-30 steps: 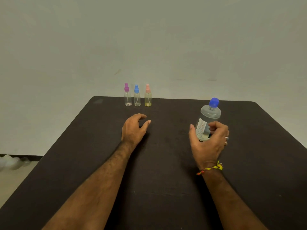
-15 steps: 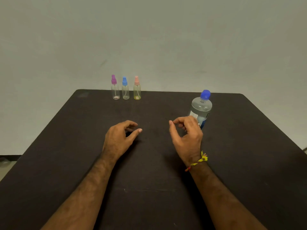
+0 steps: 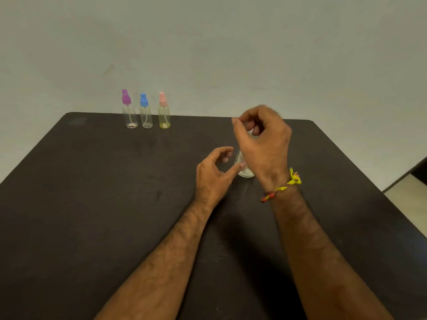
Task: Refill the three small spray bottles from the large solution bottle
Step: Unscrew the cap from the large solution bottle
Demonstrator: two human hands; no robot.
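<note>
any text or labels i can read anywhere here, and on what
No readable text in this view.
Large solution bottle: mostly hidden behind the right hand; no label shows.
Three small spray bottles, purple-capped, blue-capped, pink-capped: clear, no print visible.
Black table and wall: no writing or signs.
Left hand covers nothing printed that can be seen.

Right hand (image 3: pixel 265 144) over large bottle (image 3: pixel 245 172); left hand (image 3: pixel 213 174) beside.

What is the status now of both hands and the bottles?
Right hand curled over top of large clear solution bottle, grip unclear. Left hand open beside it. Three small clear spray bottles capped, untouched. Nothing between.
</note>
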